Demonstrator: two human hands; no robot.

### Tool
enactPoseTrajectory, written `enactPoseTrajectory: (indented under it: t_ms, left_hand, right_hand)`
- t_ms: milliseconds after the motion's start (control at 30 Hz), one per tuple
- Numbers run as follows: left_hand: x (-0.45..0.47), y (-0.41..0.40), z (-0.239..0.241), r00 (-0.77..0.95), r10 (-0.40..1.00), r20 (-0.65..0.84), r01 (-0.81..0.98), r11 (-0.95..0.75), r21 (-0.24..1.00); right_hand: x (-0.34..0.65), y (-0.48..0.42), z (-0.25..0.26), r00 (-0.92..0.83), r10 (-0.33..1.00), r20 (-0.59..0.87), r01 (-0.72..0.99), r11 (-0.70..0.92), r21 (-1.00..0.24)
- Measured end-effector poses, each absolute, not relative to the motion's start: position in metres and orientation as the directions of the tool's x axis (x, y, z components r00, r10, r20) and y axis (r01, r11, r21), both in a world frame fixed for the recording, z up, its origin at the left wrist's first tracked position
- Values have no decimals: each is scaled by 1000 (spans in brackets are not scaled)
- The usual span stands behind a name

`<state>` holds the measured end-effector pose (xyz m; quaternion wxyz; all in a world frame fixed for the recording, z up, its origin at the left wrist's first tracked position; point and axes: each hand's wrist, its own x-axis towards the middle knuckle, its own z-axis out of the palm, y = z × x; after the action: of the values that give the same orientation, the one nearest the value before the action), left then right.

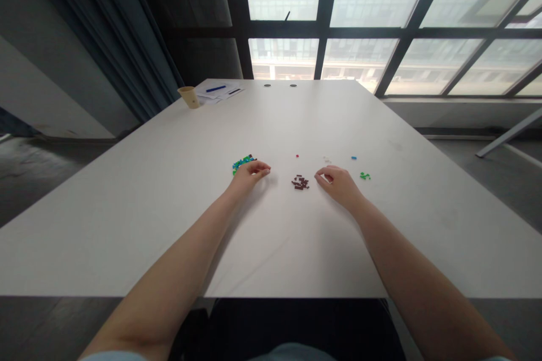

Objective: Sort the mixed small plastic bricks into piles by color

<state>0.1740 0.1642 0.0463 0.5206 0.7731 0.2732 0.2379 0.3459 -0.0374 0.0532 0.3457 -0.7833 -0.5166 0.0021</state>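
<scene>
My left hand (252,171) hovers just right of a mixed pile of small blue, green and dark toy bricks (243,162), covering part of it. Its thumb and fingertips are pinched together; whatever may be between them is too small to make out. Across from it, my right hand (336,181) is also closed in a pinch, with its fingertips beside a heap of dark brown bricks (300,183). I cannot see what, if anything, it holds. Pale, nearly white pieces (326,159) lie just beyond the right hand.
On the white table (288,248) are a single red piece (297,155), a blue brick (354,158) and a small green group (365,176). Toward the far left stand a paper cup (189,97) and papers (212,93) with a blue pen (215,88).
</scene>
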Motion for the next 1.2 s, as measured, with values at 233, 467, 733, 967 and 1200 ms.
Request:
enactPoseTrajectory:
  t_ms: [233,467,733,967,1200]
  left_hand:
    - [176,111,66,907,369,-202,-32,539,842]
    - [176,94,62,969,135,-208,63,676,734]
    - [177,99,55,981,116,-154,47,631,774]
    - [177,100,54,982,109,-152,55,608,792]
    - [178,99,51,981,102,-164,86,530,844]
  right_hand:
    - [346,-34,54,459,818,347,809,-224,-543]
    - [340,-32,54,447,814,370,819,-207,-535]
    - [329,-34,65,413,775,478,822,-92,-562]
    - [294,-37,82,254,741,622,835,157,-528]
    - [283,-32,73,178,774,607,846,195,-496]
